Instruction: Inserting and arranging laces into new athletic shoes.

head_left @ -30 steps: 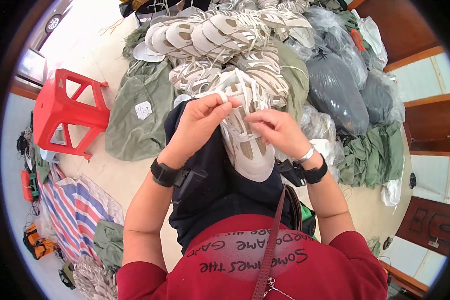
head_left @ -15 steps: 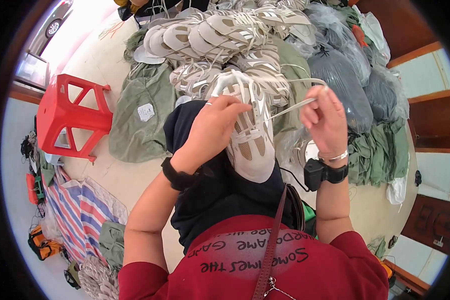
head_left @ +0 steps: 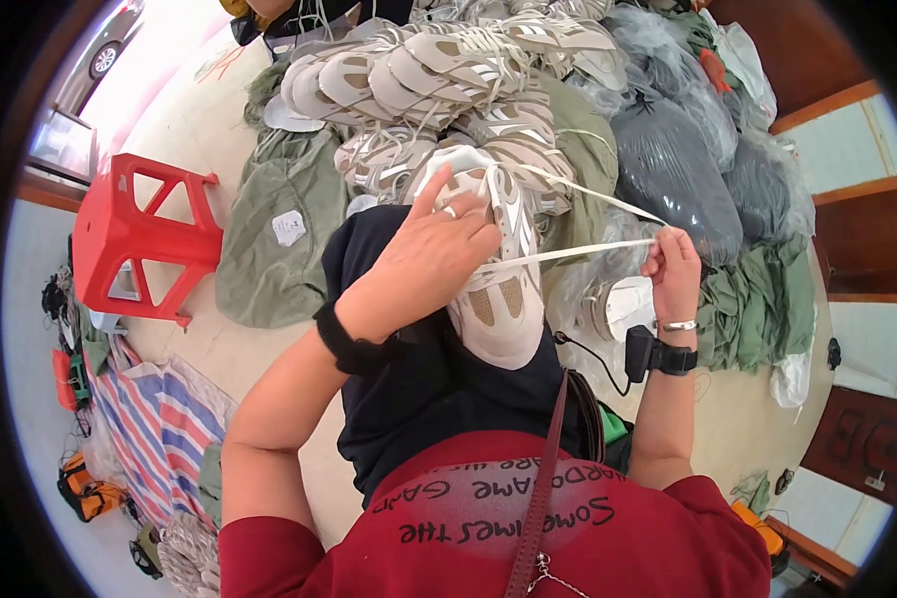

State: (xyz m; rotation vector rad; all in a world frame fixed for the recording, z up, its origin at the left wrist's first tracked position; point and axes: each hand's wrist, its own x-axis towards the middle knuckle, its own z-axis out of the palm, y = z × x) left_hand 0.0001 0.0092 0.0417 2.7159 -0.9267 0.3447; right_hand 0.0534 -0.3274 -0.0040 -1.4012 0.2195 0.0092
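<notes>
A beige-and-tan sneaker rests on my dark trouser leg, its toe toward me. My left hand lies over its upper from the left, index finger stretched along the collar side and the other fingers bent over the tongue and lacing. Its fingertips are partly hidden. Out to the right, my right hand pinches a flat cream shoelace. Two strands of it run taut from the shoe to those fingers, one from near the collar and one from lower down the lacing.
Piled sneakers lie just beyond the shoe. A red plastic stool stands at left beside a green cloth sack. Clear and dark plastic bags heap up at right, above green cloth. A striped sheet covers floor at lower left.
My right hand has moved down and right, drawing the lace out longer and tighter. My left hand has shifted lower over the shoe, its index finger now stretched toward the collar.
</notes>
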